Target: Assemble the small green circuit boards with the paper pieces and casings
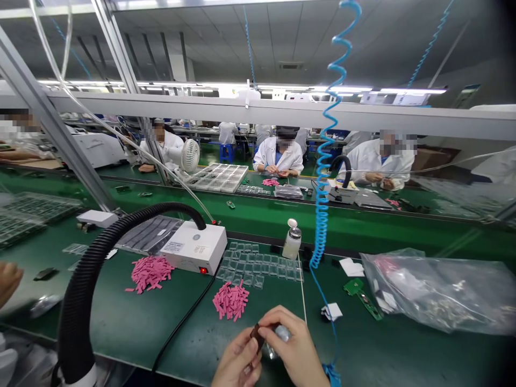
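Near the bottom centre of the head view, my left hand [238, 359] and my right hand [291, 344] meet over the table edge. Between their fingertips is a small dark brown piece [257, 337], pinched by both. Its details are too small to tell. A shiny, clear object [278, 344] shows partly behind my right hand. Just beyond my hands lies a pile of pink strips [231, 300]. Farther back are rows of clear plastic pieces [258, 264] on the green table [193, 344].
A white box [197, 247] with a black hose [86, 274] stands left of centre, near another pink pile [151, 273]. Behind the clear pieces is a bottle [292, 242]. A blue coiled hose [321, 199] hangs right of it. Green boards [363, 298] and a plastic bag [439, 293] lie right.
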{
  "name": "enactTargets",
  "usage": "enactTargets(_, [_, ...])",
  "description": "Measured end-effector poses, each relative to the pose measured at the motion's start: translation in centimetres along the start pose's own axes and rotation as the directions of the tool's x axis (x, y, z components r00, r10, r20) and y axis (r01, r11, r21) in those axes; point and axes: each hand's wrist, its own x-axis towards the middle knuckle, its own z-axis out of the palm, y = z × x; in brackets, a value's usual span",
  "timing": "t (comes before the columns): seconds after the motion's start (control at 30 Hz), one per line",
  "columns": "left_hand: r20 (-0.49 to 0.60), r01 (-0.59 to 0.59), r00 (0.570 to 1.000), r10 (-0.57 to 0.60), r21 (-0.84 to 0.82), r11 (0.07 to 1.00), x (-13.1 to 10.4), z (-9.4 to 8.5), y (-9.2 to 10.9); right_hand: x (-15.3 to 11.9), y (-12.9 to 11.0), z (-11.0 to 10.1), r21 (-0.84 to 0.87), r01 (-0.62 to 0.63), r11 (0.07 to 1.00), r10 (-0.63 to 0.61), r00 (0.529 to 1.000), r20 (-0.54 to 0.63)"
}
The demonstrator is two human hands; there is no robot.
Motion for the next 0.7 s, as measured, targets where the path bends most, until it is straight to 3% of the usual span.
enactTargets(0.3, [-0.088,-0.123,0.987,0.133,0.11,0.986,-0.36,0.7,0.15,-0.17,0.03,0.09,-0.016,0.03,0.999,-0.03,0.999,-0.018])
enactTargets(0.7, [-0.124,-0.127,0.981,0.147,0.159,0.979,-0.62,0.74,0.35,-0.19,-0.11,0.37,-0.02,0.06,0.998,-0.061,0.998,-0.023])
